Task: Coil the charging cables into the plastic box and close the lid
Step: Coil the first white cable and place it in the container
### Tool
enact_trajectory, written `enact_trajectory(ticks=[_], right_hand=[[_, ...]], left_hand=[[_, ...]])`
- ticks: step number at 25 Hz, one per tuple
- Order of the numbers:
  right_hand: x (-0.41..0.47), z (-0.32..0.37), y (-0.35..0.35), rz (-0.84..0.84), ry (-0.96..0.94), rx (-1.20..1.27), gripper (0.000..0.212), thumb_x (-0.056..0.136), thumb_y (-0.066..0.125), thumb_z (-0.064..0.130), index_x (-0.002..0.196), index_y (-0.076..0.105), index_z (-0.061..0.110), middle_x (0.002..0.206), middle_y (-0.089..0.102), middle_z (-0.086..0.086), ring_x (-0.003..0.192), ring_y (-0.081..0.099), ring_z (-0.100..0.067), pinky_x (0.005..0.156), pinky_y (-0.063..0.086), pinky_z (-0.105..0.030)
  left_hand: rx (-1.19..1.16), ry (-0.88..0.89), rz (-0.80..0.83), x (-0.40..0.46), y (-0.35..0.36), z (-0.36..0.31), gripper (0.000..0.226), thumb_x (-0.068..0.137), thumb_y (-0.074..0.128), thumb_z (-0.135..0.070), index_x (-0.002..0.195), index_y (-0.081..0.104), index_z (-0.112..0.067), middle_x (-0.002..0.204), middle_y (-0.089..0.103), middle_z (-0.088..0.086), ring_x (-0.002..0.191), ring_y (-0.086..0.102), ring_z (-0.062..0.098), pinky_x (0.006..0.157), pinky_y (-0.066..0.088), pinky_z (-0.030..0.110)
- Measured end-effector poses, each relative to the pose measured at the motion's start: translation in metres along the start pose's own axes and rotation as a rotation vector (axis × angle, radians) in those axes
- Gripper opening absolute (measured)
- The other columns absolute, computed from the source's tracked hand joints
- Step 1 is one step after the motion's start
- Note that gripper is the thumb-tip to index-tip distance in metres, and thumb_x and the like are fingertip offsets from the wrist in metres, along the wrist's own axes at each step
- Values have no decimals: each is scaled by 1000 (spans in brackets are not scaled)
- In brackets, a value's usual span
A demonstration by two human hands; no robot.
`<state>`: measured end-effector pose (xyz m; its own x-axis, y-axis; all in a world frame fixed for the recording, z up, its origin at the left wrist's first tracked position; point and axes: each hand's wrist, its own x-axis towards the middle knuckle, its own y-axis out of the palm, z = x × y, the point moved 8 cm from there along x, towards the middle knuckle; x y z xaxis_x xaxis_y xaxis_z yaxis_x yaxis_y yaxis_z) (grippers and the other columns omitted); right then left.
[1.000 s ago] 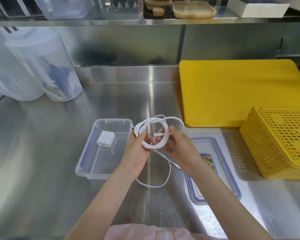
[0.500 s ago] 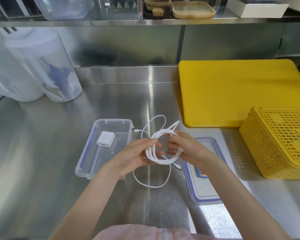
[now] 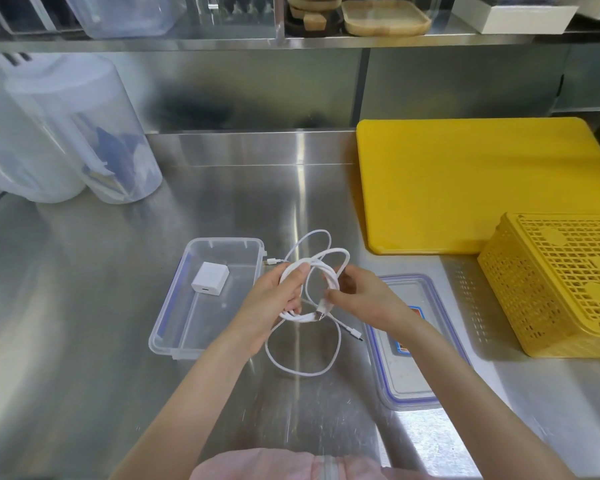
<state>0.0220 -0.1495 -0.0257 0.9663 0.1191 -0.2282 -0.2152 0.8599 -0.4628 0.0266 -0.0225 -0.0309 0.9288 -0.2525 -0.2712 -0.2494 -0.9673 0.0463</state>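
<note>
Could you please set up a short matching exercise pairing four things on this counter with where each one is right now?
Things:
1. white cable
2. charger plug
3. lid
4. yellow basket

Places:
A. inside the clear plastic box
B. far right, upside down
C. held in both hands
D. flat on the counter, under the right forearm

Pairs: 1-C, 2-A, 3-D, 4-B

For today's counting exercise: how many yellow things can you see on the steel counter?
2. A yellow board lies flat at the back right, and a yellow basket sits upside down nearer on the right, covering the board's near corner. Anything under the basket would be hidden.
</note>
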Motion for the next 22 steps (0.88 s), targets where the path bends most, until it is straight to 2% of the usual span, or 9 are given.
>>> enact_trajectory(ticks=[3, 6, 8, 10, 12, 14, 16, 19, 22], right_hand=[[-1, -5, 9, 84, 83, 181, 7, 84, 49, 12, 86, 53, 19, 90, 60, -10, 86, 60, -25, 86, 54, -40], [-5, -2, 21, 154, 132, 487, 13, 86, 41, 9, 81, 49, 18, 71, 48, -3, 66, 48, -17, 65, 48, -27], [-5, 0, 20, 121, 79, 395, 12, 85, 47, 7, 83, 48, 19, 66, 45, -1, 59, 44, -13, 56, 42, -20], [-5, 2, 16, 62, 20, 270, 16, 85, 54, 7, 93, 49, 21, 70, 49, 0, 61, 49, -12, 51, 45, -13], [-3, 0, 13, 35, -6, 230, 16, 87, 53, 8, 98, 51, 19, 77, 54, 0, 70, 57, -14, 62, 51, -14], [-1, -2, 13, 34, -9, 169, 8, 92, 47, 12, 89, 53, 16, 80, 59, -3, 77, 62, -18, 75, 55, -26], [0, -5, 13, 49, 2, 8, 21, 95, 40, 20, 80, 55, 16, 81, 64, -5, 75, 65, -15, 78, 54, -31], [-2, -4, 15, 101, -4, -82, 32, 95, 38, 31, 71, 57, 22, 66, 67, 6, 58, 62, -2, 73, 50, -28], [-7, 3, 8, 76, -75, -112, 36, 94, 39, 35, 61, 51, 30, 52, 59, 9, 53, 55, -3, 67, 48, -28]], left_hand=[[131, 56, -70, -2, -1, -5, 21, 91, 48, -37, 78, 60, -25, 39, 36, -16, 38, 36, 2, 56, 36, 22], [87, 71, -90, -2, 2, -7, 24, 93, 45, -36, 71, 56, -31, 40, 36, -17, 40, 37, 1, 52, 36, 17], [95, 86, -120, -1, 0, -7, 24, 93, 45, -35, 72, 55, -28, 41, 37, -17, 41, 38, 1, 50, 37, 13], [119, 107, -153, -1, -3, -6, 23, 93, 45, -34, 76, 56, -21, 42, 38, -16, 42, 39, 0, 48, 38, 10], [125, 121, -180, 0, -7, -6, 23, 93, 45, -33, 81, 54, -16, 42, 38, -15, 42, 39, 0, 48, 38, 9], [125, 140, -196, 0, -11, -7, 24, 93, 45, -34, 79, 51, -15, 42, 38, -15, 42, 39, 0, 48, 38, 9], [90, 155, -206, 1, -14, -8, 27, 93, 46, -33, 74, 48, -15, 41, 39, -16, 43, 39, 0, 52, 40, 14], [9, 149, -248, 3, -23, -5, 29, 93, 45, -30, 69, 48, -15, 40, 42, -14, 40, 42, 1, 59, 42, 24], [-180, 133, -303, 5, -34, -1, 30, 95, 42, -29, 68, 49, -19, 41, 40, -14, 39, 39, 1, 50, 41, 17]])
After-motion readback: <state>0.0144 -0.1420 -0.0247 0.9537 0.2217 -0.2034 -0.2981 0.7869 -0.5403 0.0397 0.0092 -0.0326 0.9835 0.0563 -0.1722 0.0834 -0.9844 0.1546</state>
